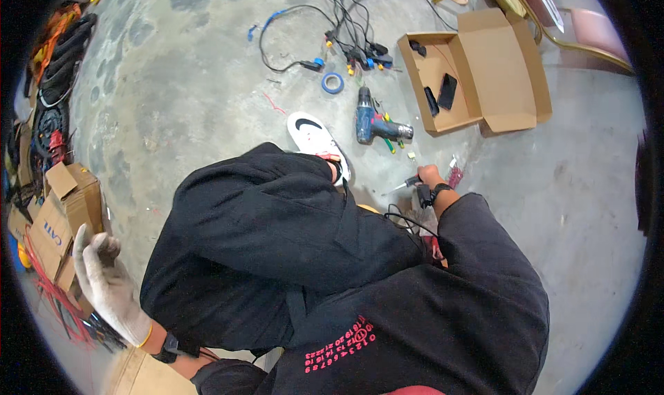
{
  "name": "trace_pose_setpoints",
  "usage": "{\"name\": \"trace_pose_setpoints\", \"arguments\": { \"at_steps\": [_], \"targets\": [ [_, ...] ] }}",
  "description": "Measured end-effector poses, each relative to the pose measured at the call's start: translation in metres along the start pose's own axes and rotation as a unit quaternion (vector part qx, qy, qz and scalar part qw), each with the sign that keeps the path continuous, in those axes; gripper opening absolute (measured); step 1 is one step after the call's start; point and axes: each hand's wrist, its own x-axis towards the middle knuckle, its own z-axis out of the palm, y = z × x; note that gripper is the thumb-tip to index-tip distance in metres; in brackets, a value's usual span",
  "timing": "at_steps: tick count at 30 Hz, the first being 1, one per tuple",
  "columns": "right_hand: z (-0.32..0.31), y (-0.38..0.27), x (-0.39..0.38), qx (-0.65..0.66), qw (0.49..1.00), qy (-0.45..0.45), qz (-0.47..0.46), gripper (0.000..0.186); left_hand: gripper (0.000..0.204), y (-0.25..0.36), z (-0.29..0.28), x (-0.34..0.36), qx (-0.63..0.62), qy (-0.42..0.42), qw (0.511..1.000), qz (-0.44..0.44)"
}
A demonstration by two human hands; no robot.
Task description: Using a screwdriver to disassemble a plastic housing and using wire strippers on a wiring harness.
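Observation:
My right hand (429, 176), bare, is closed around the dark handle of a screwdriver (401, 187), whose thin pale shaft points left, low over the floor. Just ahead of it lies a blue and black cordless drill (370, 124), with several small green and yellow pieces beside it. A small red packet (454, 176) is right of the hand. My left hand (111, 284), in a white glove, is raised out to the left with fingers apart and nothing visible in it. The nearest thing to it is a cardboard box (76, 198) at the left.
An open cardboard box (449, 125) holds dark flat items. Blue tape (333, 83) and tangled black cables (353, 53) lie on the grey floor. My white shoe (315, 136) is left of the drill. Red wires (52, 291) gather at left; a chair (588, 39) stands far right.

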Motion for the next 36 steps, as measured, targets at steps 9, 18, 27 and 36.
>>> {"name": "trace_pose_setpoints", "arguments": {
  "at_steps": [9,18,27,36],
  "targets": [
    [0.058,0.129,-0.044,0.197,0.949,0.063,0.236,0.042,0.04,-0.055,-0.017,0.025,-0.078,-0.017,0.994,-0.076],
    [-0.108,-0.054,0.009,0.433,0.896,0.039,0.084,0.024,0.036,-0.018,-0.014,0.007,-0.036,0.1,0.994,-0.009],
    [-0.391,-0.086,0.002,0.297,0.952,0.035,-0.067,0.029,0.038,-0.032,-0.028,0.007,-0.072,0.031,0.997,0.015],
    [-0.628,-0.239,-0.175,0.258,0.858,0.35,-0.272,0.038,0.032,-0.002,0.001,-0.016,-0.088,0.046,0.992,0.081]
  ]
}}
